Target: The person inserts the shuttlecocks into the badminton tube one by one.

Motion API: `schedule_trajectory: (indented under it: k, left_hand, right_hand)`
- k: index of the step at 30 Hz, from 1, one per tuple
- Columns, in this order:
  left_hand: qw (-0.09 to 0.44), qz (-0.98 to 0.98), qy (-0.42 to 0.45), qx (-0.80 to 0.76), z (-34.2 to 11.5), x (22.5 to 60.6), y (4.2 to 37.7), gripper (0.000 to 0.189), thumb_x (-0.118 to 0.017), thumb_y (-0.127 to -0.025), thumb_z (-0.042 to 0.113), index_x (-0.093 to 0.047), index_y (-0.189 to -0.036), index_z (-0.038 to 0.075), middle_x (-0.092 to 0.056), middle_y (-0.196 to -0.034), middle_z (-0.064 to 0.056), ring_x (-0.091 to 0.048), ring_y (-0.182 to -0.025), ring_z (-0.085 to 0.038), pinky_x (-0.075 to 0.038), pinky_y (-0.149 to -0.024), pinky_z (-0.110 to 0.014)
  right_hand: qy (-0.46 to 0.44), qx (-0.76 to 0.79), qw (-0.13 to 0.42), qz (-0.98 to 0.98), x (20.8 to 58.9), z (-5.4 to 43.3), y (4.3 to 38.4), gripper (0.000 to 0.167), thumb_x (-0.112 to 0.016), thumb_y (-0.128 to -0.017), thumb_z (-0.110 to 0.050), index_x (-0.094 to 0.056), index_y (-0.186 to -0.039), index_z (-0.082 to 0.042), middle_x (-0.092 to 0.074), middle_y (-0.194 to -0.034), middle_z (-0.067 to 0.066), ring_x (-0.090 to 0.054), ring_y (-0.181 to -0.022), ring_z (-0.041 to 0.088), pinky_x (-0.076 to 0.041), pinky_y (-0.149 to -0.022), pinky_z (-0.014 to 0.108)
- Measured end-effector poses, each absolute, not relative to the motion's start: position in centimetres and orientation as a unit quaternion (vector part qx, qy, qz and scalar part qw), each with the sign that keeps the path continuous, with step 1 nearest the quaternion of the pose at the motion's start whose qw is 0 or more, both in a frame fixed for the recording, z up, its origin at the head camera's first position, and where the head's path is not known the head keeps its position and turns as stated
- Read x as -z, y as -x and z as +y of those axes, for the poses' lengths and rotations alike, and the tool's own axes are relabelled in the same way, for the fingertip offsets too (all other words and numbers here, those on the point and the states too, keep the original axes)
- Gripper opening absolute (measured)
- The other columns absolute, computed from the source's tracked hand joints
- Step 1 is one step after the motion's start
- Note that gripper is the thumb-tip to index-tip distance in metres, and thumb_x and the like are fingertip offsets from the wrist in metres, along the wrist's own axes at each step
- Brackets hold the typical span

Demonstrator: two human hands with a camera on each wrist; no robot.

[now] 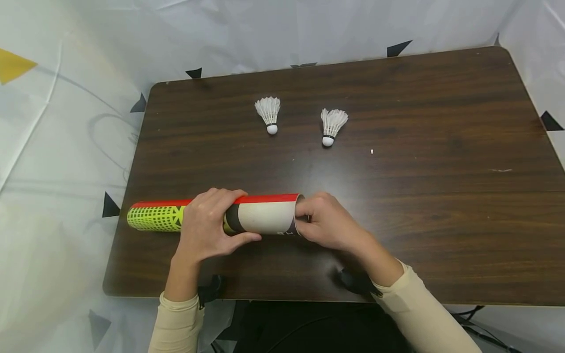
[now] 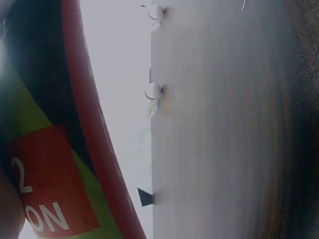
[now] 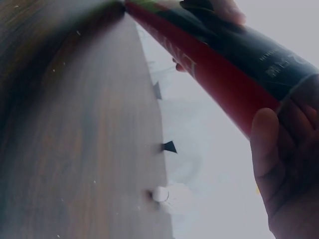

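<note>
A long shuttlecock tube (image 1: 267, 215), red, white, black and yellow-green, lies sideways near the front of the table. My left hand (image 1: 205, 223) grips it around the middle, thumb along the near side and fingers over the top. At the tube's right end, which has a rim facing right, my right hand (image 1: 328, 220) has its fingertips inside the mouth. In the right wrist view one finger (image 3: 264, 132) shows at the rim of the tube (image 3: 214, 64). The other fingertips are hidden within, and I cannot tell whether they hold anything.
Two white feather shuttlecocks lie farther back on the brown table (image 1: 441, 196): a left one (image 1: 270, 113) and a right one (image 1: 332, 126), corks toward me. A small white scrap (image 1: 372, 151) lies right of them. White sheeting (image 1: 282, 34) hangs behind the back edge.
</note>
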State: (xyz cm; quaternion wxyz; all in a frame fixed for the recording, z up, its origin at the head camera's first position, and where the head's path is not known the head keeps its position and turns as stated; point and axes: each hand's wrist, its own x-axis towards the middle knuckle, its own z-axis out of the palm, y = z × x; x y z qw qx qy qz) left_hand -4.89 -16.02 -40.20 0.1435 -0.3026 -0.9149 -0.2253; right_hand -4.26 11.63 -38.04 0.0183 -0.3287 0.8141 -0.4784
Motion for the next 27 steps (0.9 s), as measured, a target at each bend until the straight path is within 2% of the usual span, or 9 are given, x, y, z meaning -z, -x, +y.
schedule_trajectory:
  k: [5, 8, 10, 13, 15, 19, 24, 27]
  left_hand:
    - [0.145, -0.914, 0.304, 0.225, -16.0, 40.2, 4.9, 0.078, -0.069, -0.064, 0.075, -0.068, -0.113, 0.014, -0.069, -0.097, -0.002, -0.061, -0.082, -0.020, -0.051, -0.072, -0.039]
    - [0.146, -0.914, 0.304, 0.226, -16.0, 40.2, 4.9, 0.078, -0.069, -0.064, 0.075, -0.068, -0.113, 0.014, -0.069, -0.097, -0.002, -0.061, -0.082, -0.020, -0.051, -0.072, -0.039]
    - [0.145, -0.914, 0.303, 0.226, -16.0, 40.2, 4.8, 0.078, -0.070, -0.064, 0.075, -0.068, -0.113, 0.015, -0.069, -0.097, -0.001, -0.061, -0.082, -0.020, -0.051, -0.071, -0.039]
    - [0.145, -0.915, 0.302, 0.225, -16.1, 40.2, 4.8, 0.077, -0.070, -0.064, 0.075, -0.068, -0.113, 0.015, -0.069, -0.097, -0.001, -0.061, -0.083, -0.020, -0.051, -0.071, -0.039]
    - [0.144, -0.916, 0.300, 0.225, -16.1, 40.2, 4.8, 0.077, -0.070, -0.064, 0.075, -0.068, -0.113, 0.016, -0.069, -0.098, -0.001, -0.061, -0.084, -0.020, -0.051, -0.072, -0.040]
    - [0.142, -0.917, 0.299, 0.225, -16.1, 40.2, 4.8, 0.078, -0.070, -0.064, 0.075, -0.068, -0.113, 0.016, -0.069, -0.098, -0.001, -0.062, -0.085, -0.020, -0.051, -0.073, -0.040]
    - [0.141, -0.917, 0.297, 0.225, -16.1, 40.3, 4.8, 0.077, -0.070, -0.064, 0.075, -0.068, -0.114, 0.016, -0.069, -0.098, 0.000, -0.061, -0.086, -0.020, -0.051, -0.074, -0.040]
    - [0.140, -0.917, 0.297, 0.225, -16.1, 40.3, 4.8, 0.076, -0.070, -0.065, 0.074, -0.067, -0.114, 0.016, -0.069, -0.097, 0.000, -0.061, -0.085, -0.020, -0.051, -0.073, -0.039]
  right_hand:
    - [0.345, 0.492, 0.027, 0.799, 37.7, 12.1, 4.3, 0.021, -0.064, -0.077, 0.006, -0.064, -0.068, -0.013, -0.041, -0.057, -0.011, -0.033, -0.051, 0.003, -0.030, -0.048, 0.022]
    - [0.355, 0.497, 0.031, 0.791, 37.6, 12.4, 4.4, 0.024, -0.064, -0.079, 0.004, -0.059, -0.065, -0.015, -0.042, -0.058, -0.012, -0.033, -0.051, 0.001, -0.030, -0.048, 0.021]
    - [0.358, 0.500, 0.042, 0.787, 37.5, 12.6, 4.5, 0.024, -0.066, -0.081, 0.003, -0.061, -0.067, -0.016, -0.046, -0.060, -0.013, -0.036, -0.051, 0.000, -0.033, -0.048, 0.022]
    - [0.341, 0.509, 0.076, 0.787, 37.3, 13.2, 4.6, 0.016, -0.071, -0.085, -0.002, -0.072, -0.077, -0.015, -0.060, -0.069, -0.013, -0.046, -0.055, 0.003, -0.042, -0.051, 0.025]
    - [0.316, 0.524, 0.109, 0.783, 37.0, 13.7, 4.8, 0.008, -0.075, -0.085, -0.006, -0.077, -0.089, -0.013, -0.068, -0.079, -0.010, -0.054, -0.060, 0.006, -0.049, -0.056, 0.028]
    - [0.275, 0.561, 0.135, 0.769, 36.7, 15.2, 5.6, 0.015, -0.076, -0.086, -0.010, -0.078, -0.100, -0.010, -0.074, -0.092, -0.006, -0.065, -0.074, 0.012, -0.054, -0.065, 0.032]
    - [0.233, 0.606, 0.131, 0.749, 36.7, 17.3, 7.3, 0.018, -0.069, -0.091, -0.008, -0.075, -0.108, -0.005, -0.075, -0.097, 0.002, -0.071, -0.087, 0.020, -0.055, -0.069, 0.034]
    - [0.190, 0.612, 0.104, 0.761, 37.4, 18.4, 8.7, 0.019, -0.067, -0.093, -0.010, -0.073, -0.110, -0.002, -0.074, -0.097, 0.008, -0.071, -0.087, 0.020, -0.055, -0.066, 0.034]
